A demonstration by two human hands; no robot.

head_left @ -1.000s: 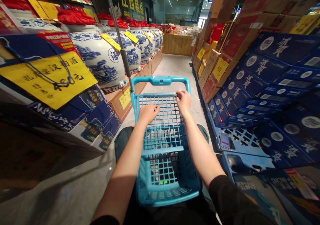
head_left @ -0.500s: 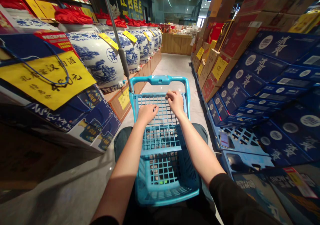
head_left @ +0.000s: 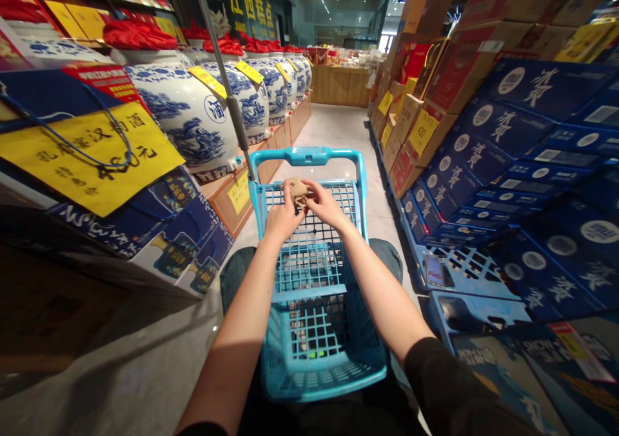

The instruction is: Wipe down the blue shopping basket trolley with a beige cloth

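Hands: the left hand (head_left: 284,215) and right hand (head_left: 325,205) are closed in a pinch on one item.
Item: a crumpled tan scrap (head_left: 298,191) is held above the mesh, perhaps cloth or paper.
Below: a blue plastic shopping cart (head_left: 309,157) is positioned under the hands.
Sides: blue-and-white porcelain jars (head_left: 188,113) are ranged left, blue cartons (head_left: 507,146) right.
Far: a wooden counter (head_left: 338,86) is seen.

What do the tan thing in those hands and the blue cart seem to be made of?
The tan thing looks like crumpled paper or soft cloth, matte with creased folds; it's too small to tell which. The cart looks like moulded plastic, with a glossy finish and an evenly formed grid.
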